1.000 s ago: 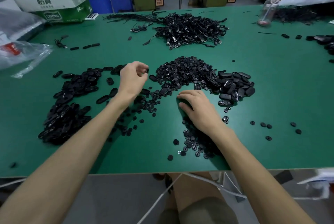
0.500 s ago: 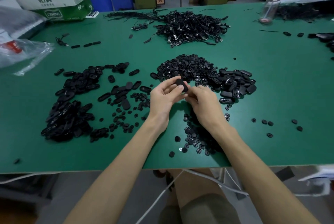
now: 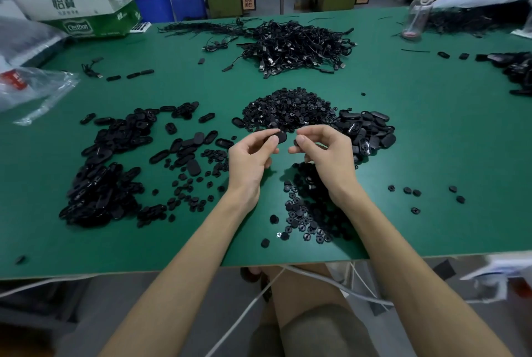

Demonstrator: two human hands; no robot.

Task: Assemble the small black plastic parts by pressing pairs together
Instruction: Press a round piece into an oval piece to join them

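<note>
My left hand (image 3: 253,155) pinches a black oval plastic part (image 3: 279,136) between thumb and fingers, raised above the green table (image 3: 431,132). My right hand (image 3: 325,152) is a short gap to its right and pinches a small black round part (image 3: 296,142) at its fingertips. A heap of small round parts (image 3: 288,112) lies just beyond both hands. More small round parts (image 3: 311,212) are scattered under my right wrist. Oval parts lie in a pile (image 3: 365,132) to the right and in a larger spread (image 3: 115,160) to the left.
A tangle of black cables (image 3: 293,45) lies at the table's far middle. A green-and-white carton (image 3: 86,14) and clear plastic bags (image 3: 31,88) sit at the far left. A clear bottle (image 3: 417,14) stands far right. A few loose round parts (image 3: 414,192) lie right.
A second ago my left hand was over the left spread and my right hand lay on the table. They met over the middle with their parts, and now sit slightly apart.
</note>
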